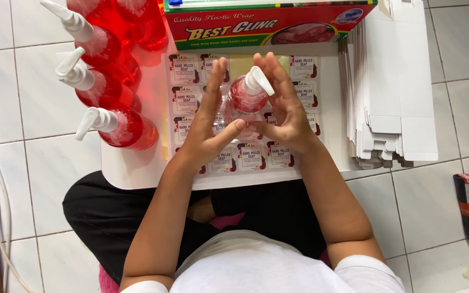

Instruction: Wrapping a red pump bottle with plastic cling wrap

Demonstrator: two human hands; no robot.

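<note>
Pump bottle point(243, 100) pressed between left hand point(208, 125) and right hand point(284, 116), fingers flat, extended, thumbs under; held above label sheet point(256, 154), presumably for smoothing label. Filled bottles point(109, 92) lined left of sheet.

One camera only, worn on your head, looking almost straight down. It sits close over your lap and the low white board point(131, 173) on the tiled floor point(451, 65), near enough that your forearms fill the lower frame. No second view to compare against.
</note>
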